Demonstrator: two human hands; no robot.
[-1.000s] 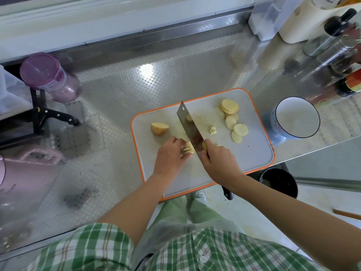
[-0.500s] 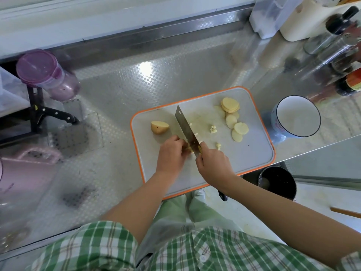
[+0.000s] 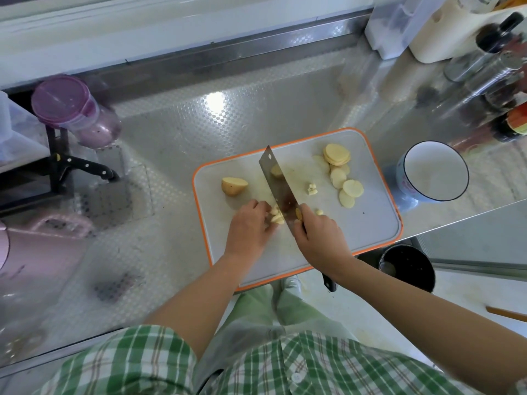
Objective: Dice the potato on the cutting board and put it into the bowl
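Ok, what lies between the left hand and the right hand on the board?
In the head view, cut potato pieces and the cleaver lie between the left hand and right hand.

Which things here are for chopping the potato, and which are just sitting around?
For the job: cleaver, cutting board, potato half, potato slices, diced bits, bowl.
Just lying about: purple jar, black-handled knife, bottles, black bin.

One wide-angle, head-worn camera looks steeply down from the person's own standpoint, close above the cutting board [image 3: 356, 232] at centre frame, with the steel counter [image 3: 176, 138] ahead and a plaid shirt [image 3: 313, 366] below.
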